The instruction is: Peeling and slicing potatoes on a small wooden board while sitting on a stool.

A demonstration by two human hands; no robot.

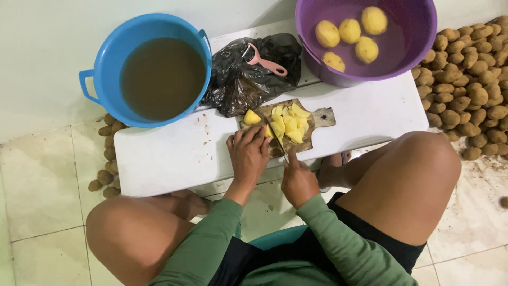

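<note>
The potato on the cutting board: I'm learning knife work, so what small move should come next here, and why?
Probably press the knife down through the potato piece. The left hand already pins it on the wooden board, the right hand holds the blade beside those fingers, and cut chunks lie just right.

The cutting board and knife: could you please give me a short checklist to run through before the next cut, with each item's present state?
1. Left hand steadies the potato piece on the cutting board: ok.
2. Right hand grips the knife: ok.
3. Left fingertips away from the blade: cannot tell, they sit very close to it.
4. Board lies flat on the white table: ok.
5. Free room on the board: not ok, cut potato pieces crowd it.
6. Peeler out of the way, on the black bag: ok.
</note>
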